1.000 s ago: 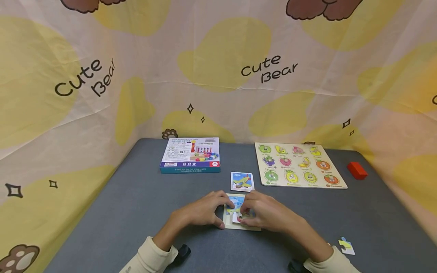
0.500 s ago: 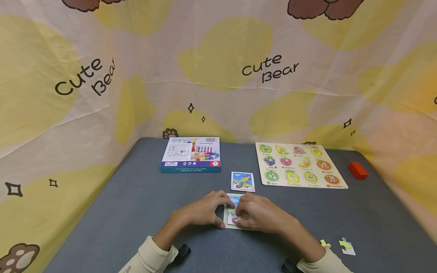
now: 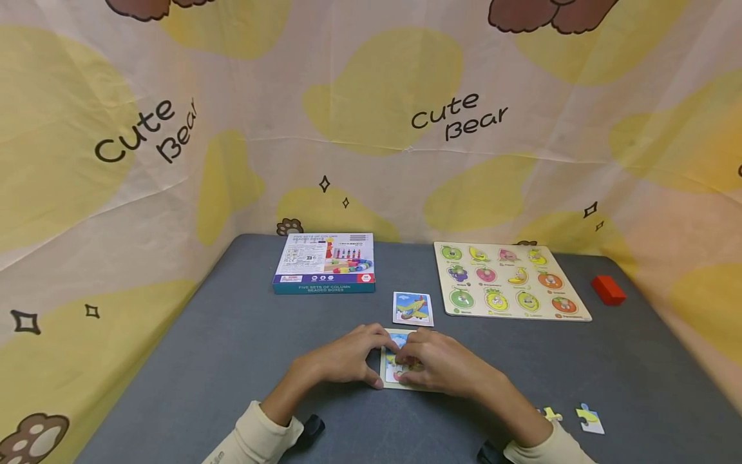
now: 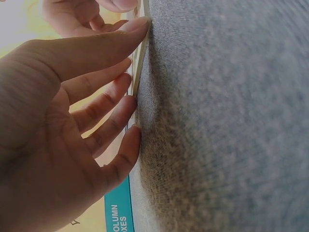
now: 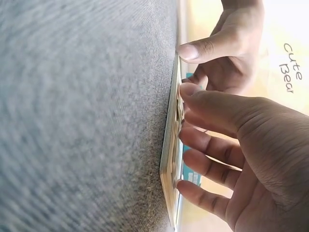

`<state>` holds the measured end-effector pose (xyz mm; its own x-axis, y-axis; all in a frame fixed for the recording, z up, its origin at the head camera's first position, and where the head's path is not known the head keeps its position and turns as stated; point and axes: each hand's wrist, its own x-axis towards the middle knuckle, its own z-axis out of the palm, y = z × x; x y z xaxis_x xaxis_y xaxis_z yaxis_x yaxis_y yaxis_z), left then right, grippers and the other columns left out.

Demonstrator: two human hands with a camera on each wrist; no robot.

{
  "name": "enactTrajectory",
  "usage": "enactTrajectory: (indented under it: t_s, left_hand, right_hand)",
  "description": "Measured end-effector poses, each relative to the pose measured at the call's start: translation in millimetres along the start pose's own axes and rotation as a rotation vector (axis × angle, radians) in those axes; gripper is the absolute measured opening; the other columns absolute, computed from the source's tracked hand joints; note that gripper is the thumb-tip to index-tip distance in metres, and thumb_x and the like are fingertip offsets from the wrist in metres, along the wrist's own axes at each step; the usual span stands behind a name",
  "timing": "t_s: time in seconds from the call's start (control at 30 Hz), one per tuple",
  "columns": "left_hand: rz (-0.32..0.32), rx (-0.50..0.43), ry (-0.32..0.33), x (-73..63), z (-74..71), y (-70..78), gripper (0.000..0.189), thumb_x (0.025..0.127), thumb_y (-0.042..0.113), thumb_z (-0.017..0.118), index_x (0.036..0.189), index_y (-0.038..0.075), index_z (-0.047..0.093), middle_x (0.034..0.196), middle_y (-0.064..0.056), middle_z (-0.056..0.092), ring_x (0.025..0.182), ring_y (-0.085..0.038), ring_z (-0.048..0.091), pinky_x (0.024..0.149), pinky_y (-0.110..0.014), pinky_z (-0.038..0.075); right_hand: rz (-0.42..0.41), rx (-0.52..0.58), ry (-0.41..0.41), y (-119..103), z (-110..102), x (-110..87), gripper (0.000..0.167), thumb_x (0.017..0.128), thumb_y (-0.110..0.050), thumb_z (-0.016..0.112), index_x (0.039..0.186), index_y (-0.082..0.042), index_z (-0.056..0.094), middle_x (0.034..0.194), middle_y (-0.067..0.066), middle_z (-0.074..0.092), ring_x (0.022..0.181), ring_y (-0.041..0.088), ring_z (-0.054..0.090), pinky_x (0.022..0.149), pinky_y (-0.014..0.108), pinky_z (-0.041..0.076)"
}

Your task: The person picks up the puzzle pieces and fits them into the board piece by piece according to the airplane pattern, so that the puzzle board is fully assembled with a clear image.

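A small jigsaw board (image 3: 391, 385) with a pale rim lies flat on the grey table. My left hand (image 3: 356, 354) holds its left side, thumb at the near corner and fingers at the farther part. In the left wrist view that thumb meets the board's edge (image 4: 140, 58). Thumb and fingertips of my right hand (image 3: 443, 361) are on a puzzle piece (image 3: 391, 374) at the board's near left. The right hand hides most of the board's right half. Beyond the board lies an airplane picture card (image 3: 413, 308).
Two loose puzzle pieces, one yellow (image 3: 552, 414) and one yellow and white (image 3: 589, 419), lie by my right forearm. At the back are a bead-set box (image 3: 323, 264), a fruit board (image 3: 504, 280) and a red block (image 3: 608, 290). A patterned curtain (image 3: 371, 129) rises behind the table.
My right hand has shifted slightly left, and the puzzle piece now sits flush in the board's near left corner. A loose piece has come out from behind my right forearm. The left hand stays put.
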<state>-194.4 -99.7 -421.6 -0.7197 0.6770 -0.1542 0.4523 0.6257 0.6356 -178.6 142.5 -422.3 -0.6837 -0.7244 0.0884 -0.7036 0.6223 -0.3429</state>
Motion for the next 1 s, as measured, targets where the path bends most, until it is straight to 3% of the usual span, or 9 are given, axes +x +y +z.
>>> enactTrajectory:
  t_s: [0.27, 0.47, 0.73, 1.0]
  left_hand:
    - [-0.007, -0.007, -0.004, 1.0, -0.5, 1.2, 0.049, 0.088, 0.023, 0.088, 0.134, 0.021, 0.072, 0.130, 0.005, 0.058, 0.120, -0.015, 0.051, 0.104, -0.039, 0.045]
    - [0.002, -0.012, 0.034, 2.9, 1.1, 5.8, 0.036, 0.094, 0.022, 0.082, 0.129, 0.015, 0.075, 0.126, 0.001, 0.062, 0.117, -0.018, 0.053, 0.103, -0.041, 0.046]
    - [-0.012, -0.016, 0.118, 5.9, 10.1, 7.6, 0.031, 0.091, 0.018, 0.085, 0.120, 0.013, 0.077, 0.115, 0.000, 0.063, 0.106, -0.017, 0.052, 0.093, -0.034, 0.045]
    - [-0.028, -0.028, 0.137, 4.7, 12.7, 8.2, 0.029, 0.090, 0.017, 0.086, 0.118, 0.015, 0.077, 0.114, 0.001, 0.062, 0.103, -0.016, 0.050, 0.089, -0.033, 0.043]
  right_hand:
    - [-0.017, -0.010, 0.006, 0, 3, 0.1, 0.021, 0.095, -0.033, 0.081, 0.111, -0.019, 0.083, 0.103, -0.010, 0.069, 0.097, 0.004, 0.059, 0.087, 0.032, 0.054]
    - [0.002, 0.013, 0.018, 0, 3, 0.7, 0.021, 0.094, -0.032, 0.083, 0.110, -0.019, 0.084, 0.100, -0.009, 0.068, 0.092, 0.003, 0.056, 0.081, 0.030, 0.051]
    - [-0.018, 0.009, 0.076, -2, 5, 0.1, 0.017, 0.091, -0.031, 0.085, 0.104, -0.019, 0.083, 0.094, -0.008, 0.066, 0.086, 0.003, 0.055, 0.076, 0.027, 0.048]
    - [-0.021, 0.016, 0.055, -1, 0, -3.3, 0.019, 0.092, -0.028, 0.085, 0.107, -0.017, 0.082, 0.097, -0.008, 0.066, 0.088, 0.002, 0.055, 0.079, 0.027, 0.050]
